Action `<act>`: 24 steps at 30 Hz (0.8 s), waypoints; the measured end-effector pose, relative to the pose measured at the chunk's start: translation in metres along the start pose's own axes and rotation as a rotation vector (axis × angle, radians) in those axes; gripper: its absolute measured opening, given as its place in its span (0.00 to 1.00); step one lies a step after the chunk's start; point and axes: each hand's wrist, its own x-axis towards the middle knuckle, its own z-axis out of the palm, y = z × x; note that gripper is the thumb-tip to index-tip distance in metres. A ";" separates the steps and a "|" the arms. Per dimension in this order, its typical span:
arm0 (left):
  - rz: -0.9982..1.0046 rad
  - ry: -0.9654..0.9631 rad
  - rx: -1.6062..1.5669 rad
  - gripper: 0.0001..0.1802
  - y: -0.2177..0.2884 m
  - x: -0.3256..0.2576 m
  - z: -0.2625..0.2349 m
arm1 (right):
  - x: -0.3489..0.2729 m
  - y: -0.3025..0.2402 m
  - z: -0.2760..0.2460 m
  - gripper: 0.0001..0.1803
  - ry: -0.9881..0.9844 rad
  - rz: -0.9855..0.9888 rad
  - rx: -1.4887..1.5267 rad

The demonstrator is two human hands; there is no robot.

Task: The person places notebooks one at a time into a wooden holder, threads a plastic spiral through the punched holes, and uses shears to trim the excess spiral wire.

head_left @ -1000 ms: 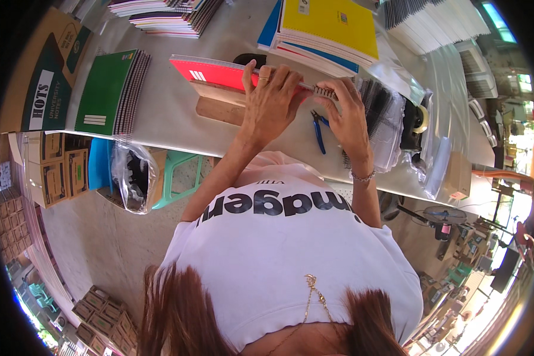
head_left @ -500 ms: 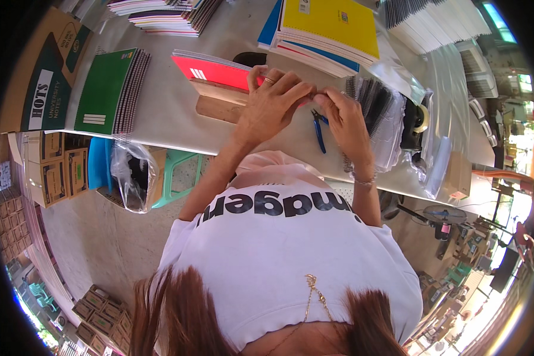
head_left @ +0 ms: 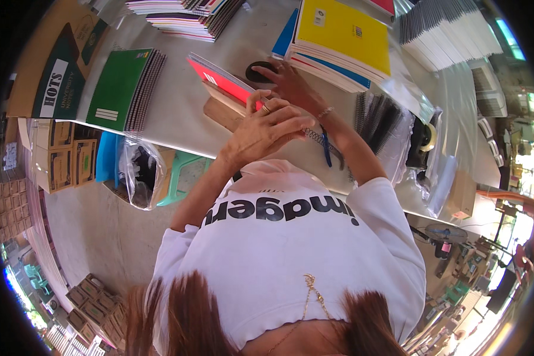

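Two hands up on the table (head_left: 184, 118), both busy. Left hand (head_left: 267, 127) sits on the near corner of the red notebook (head_left: 222, 77), fingers (head_left: 285, 113) curled and pressed together, pinching its edge. The notebook lies tilted on a wooden block (head_left: 219, 110), approx. mid-table, between the green notebook stack (head_left: 121, 89) and the yellow-topped stack (head_left: 344, 32).

Right hand (head_left: 293, 86) is stretched across past the left, fingers loosely spread toward a black round thing (head_left: 256, 72) just behind the red cover. Touching it or not? Can't tell. A wire spiral (head_left: 317, 139) and a blue pen (head_left: 326, 151) lie by the right wrist.

My read: to do this well, keep the left pinch firm and low so the cover doesn't slide off the block while the other arm crosses over, and keep that forearm clear of the spiral.

Vs. 1 sec ago: the right hand was down by the pen, now it's swung over to the black disc. Left hand's barely budged, and the notebook now sits more tilted.
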 end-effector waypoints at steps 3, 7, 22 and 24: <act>0.011 -0.015 0.017 0.13 0.001 -0.001 -0.001 | 0.008 0.014 0.027 0.35 -0.023 0.009 -0.039; -0.011 0.006 0.023 0.14 -0.002 -0.008 0.000 | 0.006 -0.013 0.004 0.39 -0.323 0.318 0.041; -0.008 0.018 0.001 0.16 0.002 -0.007 -0.003 | -0.075 -0.015 -0.064 0.44 -0.380 0.548 0.832; 0.013 0.020 0.043 0.16 -0.001 -0.007 0.001 | -0.072 -0.030 -0.086 0.45 -0.302 0.629 1.262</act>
